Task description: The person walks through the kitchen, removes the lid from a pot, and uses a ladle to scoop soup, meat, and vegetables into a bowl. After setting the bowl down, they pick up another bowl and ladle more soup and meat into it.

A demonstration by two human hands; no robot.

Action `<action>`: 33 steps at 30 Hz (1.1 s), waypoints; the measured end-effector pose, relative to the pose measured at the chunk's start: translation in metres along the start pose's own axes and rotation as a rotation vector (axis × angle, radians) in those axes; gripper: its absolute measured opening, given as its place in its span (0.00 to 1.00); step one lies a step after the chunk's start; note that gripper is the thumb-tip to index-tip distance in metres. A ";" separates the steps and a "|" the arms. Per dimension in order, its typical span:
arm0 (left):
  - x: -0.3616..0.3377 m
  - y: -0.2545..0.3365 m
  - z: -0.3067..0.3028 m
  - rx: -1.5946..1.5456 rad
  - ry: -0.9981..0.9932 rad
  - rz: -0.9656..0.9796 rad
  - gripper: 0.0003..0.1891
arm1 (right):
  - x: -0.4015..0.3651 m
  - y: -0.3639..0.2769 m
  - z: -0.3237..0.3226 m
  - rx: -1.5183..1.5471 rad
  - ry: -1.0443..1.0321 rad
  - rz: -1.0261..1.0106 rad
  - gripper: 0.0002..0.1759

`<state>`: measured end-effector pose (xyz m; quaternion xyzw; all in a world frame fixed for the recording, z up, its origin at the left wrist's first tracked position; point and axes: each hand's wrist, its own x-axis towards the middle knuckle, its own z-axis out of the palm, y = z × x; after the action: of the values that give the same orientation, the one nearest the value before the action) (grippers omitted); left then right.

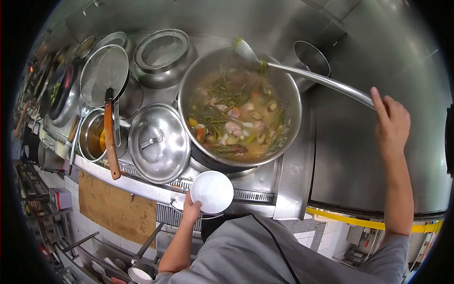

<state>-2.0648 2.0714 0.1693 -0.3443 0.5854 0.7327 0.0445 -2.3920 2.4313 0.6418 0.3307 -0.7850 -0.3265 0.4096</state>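
My right hand (393,122) grips the far end of a long metal ladle (321,81), its index finger stretched along the handle. The ladle's bowl rests over the back rim of a large steel pot (295,102), with green strands clinging to it. Inside the pot, a soup (236,111) of meat chunks, green stalks and vegetables sits in cloudy broth. My left hand (191,209) holds a white bowl (212,191) by its edge, just in front of the pot. Nothing shows inside the bowl. The left thumb lies on the rim; the other fingers are hidden beneath.
A steel lid (160,142) lies left of the pot. Beyond it stand a strainer (104,75) with a wooden handle, a small pot (92,135) of yellowish liquid and a covered steel pot (163,57). A wire-rimmed container (312,59) is behind right. A yellow rail (369,223) runs along the right front.
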 end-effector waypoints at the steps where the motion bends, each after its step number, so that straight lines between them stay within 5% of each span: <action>1: 0.001 -0.001 -0.001 -0.001 0.002 -0.001 0.35 | 0.001 0.006 -0.004 0.001 -0.069 -0.013 0.36; 6: 0.001 -0.002 -0.001 -0.057 -0.012 0.020 0.35 | -0.020 0.009 -0.030 0.378 -0.426 0.337 0.48; 8: 0.002 -0.006 -0.001 -0.054 -0.007 0.003 0.35 | -0.028 0.001 -0.050 0.660 -0.777 0.539 0.41; 12: -0.003 0.011 0.002 -0.024 -0.003 -0.055 0.35 | -0.046 -0.047 -0.078 1.082 -1.106 0.792 0.28; 22: -0.006 0.000 -0.004 -0.061 -0.008 0.068 0.35 | -0.076 -0.078 -0.103 1.382 -1.190 0.912 0.21; 31: -0.040 0.065 -0.019 -0.146 0.045 0.137 0.38 | -0.080 -0.067 -0.087 1.438 -1.430 0.773 0.18; 33: -0.045 0.077 -0.026 -0.184 0.038 0.118 0.39 | -0.085 -0.063 -0.086 1.793 -1.566 1.199 0.17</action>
<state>-2.0551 2.0395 0.2560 -0.3259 0.5357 0.7779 -0.0418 -2.2649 2.4416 0.5952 -0.1838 -0.7769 0.4264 -0.4253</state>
